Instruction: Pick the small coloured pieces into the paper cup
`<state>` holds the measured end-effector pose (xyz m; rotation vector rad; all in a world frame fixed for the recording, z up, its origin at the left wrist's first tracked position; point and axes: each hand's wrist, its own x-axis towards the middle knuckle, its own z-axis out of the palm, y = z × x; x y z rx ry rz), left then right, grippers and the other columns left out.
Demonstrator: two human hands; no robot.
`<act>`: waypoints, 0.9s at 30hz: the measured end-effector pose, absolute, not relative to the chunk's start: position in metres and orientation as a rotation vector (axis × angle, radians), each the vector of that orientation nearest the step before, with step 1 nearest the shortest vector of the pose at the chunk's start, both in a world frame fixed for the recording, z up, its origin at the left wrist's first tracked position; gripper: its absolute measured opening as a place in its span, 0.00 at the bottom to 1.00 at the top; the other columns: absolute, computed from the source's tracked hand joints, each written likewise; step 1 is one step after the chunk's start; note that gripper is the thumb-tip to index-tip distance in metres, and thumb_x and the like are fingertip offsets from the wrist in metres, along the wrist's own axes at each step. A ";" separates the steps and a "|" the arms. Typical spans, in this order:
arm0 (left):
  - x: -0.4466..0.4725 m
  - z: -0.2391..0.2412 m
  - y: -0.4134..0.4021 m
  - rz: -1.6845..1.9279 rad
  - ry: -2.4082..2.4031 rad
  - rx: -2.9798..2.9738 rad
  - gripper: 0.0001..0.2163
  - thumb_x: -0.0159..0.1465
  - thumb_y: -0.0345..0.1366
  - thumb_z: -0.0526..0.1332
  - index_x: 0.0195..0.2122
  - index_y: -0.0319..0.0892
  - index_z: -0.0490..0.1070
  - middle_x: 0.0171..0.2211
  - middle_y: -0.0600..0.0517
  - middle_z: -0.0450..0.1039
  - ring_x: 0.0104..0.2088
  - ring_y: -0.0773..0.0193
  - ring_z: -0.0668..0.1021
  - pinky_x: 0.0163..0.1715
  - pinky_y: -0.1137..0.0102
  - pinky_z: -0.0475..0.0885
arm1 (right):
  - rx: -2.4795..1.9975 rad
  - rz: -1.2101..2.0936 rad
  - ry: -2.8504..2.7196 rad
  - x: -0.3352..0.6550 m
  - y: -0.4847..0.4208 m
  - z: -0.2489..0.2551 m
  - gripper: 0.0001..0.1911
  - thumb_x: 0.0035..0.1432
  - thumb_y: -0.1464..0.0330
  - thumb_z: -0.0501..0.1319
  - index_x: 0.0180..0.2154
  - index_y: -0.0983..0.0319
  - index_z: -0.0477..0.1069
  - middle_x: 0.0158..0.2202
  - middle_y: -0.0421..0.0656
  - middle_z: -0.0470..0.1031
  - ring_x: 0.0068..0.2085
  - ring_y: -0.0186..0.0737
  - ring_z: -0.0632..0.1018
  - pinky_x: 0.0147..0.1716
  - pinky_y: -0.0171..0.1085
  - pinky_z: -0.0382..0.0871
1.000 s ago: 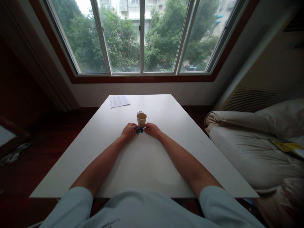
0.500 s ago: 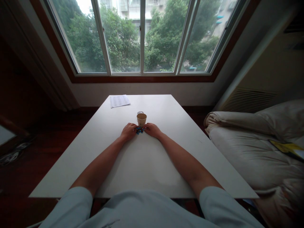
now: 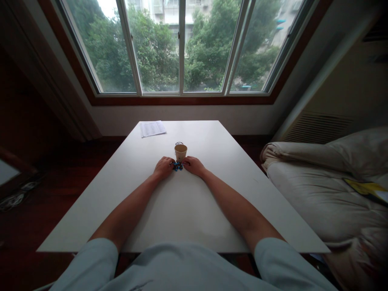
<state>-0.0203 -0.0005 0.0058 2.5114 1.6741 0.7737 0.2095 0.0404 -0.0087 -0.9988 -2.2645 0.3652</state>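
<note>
A small heap of shiny blue and dark pieces (image 3: 177, 166) lies on the white table (image 3: 188, 210), too small to name exactly. My left hand (image 3: 164, 166) rests at its left side, with curled fingers and the tips closed together at the pieces. From the right, my right hand (image 3: 193, 165) reaches the heap in a similar pinch. Whatever either set of fingertips holds is too small to make out. Just behind the heap stands an upright tan paper cup (image 3: 180, 153), its mouth facing up. Its lower edge is close to my right fingertips.
Behind the cup lies a thin dark looped object (image 3: 179, 143). Printed sheets of paper (image 3: 153, 129) lie at the table's far left corner. A beige padded sofa (image 3: 306, 190) stands to the right, and a wide window (image 3: 181, 52) lies beyond the table.
Both hands stay almost in place, with tiny finger movements. The blue pieces between the fingertips look slightly shifted. The cup has not moved.
</note>
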 end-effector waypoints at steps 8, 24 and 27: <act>-0.021 0.007 -0.001 0.770 1.659 2.495 0.13 0.64 0.32 0.56 0.44 0.46 0.79 0.47 0.50 0.79 0.51 0.56 0.73 0.55 0.64 0.68 | -1.054 0.383 -2.026 0.209 0.035 -0.002 0.03 0.55 0.68 0.59 0.33 0.60 0.69 0.29 0.38 0.73 0.29 0.34 0.68 0.31 0.33 0.61; -0.019 0.006 -0.001 0.745 1.649 2.536 0.15 0.64 0.33 0.57 0.48 0.47 0.79 0.51 0.50 0.77 0.53 0.58 0.74 0.58 0.65 0.67 | -1.178 0.751 -1.636 0.216 0.061 -0.017 0.07 0.52 0.65 0.62 0.34 0.59 0.74 0.28 0.38 0.75 0.31 0.36 0.75 0.33 0.35 0.69; -0.019 0.007 -0.001 0.729 1.641 2.546 0.15 0.65 0.34 0.57 0.49 0.47 0.79 0.51 0.50 0.77 0.53 0.58 0.74 0.58 0.65 0.67 | -1.180 1.013 -1.347 0.218 0.070 -0.020 0.08 0.50 0.65 0.62 0.34 0.60 0.72 0.31 0.41 0.77 0.31 0.36 0.77 0.29 0.33 0.71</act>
